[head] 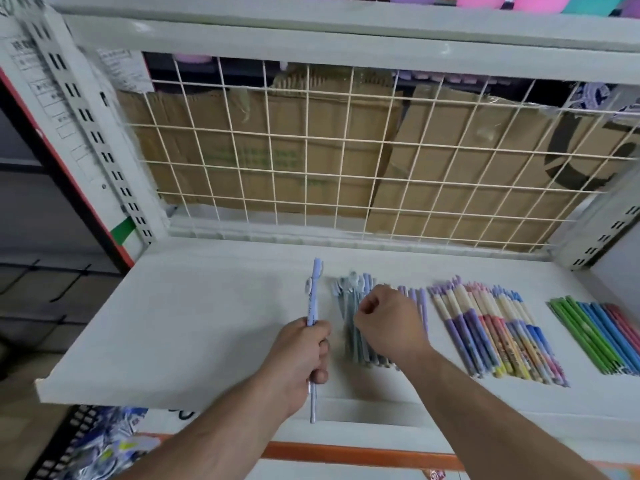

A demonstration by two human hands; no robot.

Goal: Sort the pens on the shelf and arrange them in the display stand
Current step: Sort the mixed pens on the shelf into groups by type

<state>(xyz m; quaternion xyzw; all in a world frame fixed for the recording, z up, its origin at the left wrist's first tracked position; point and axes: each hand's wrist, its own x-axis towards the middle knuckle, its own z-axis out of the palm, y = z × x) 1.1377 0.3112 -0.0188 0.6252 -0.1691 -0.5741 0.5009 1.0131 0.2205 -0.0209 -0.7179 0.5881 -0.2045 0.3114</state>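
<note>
Pens (349, 306) in grey-blue lie piled at the middle of the white shelf (190, 323), running from back to front. Just beside them to the right are a few lavender pens (421, 306). Further right is a patterned bundle (495, 334) of cream, purple, red and blue, and a green, blue and pink row (595, 334) lies near the right edge.

The left hand (304, 351) grips 1 pale blue pen (313, 299) around its lower half, fingers curled round the barrel. The pen's top points toward the back of the shelf and its lower end sticks out past the front edge, just left of the pile.

The right hand (388, 320) is over the grey-blue pile with its fingers curled in and the thumb against the forefinger. Whether it pinches a pen cannot be told.

A wire grid (311, 150) closes the back of the shelf, with brown cardboard (277, 126) behind it.
</note>
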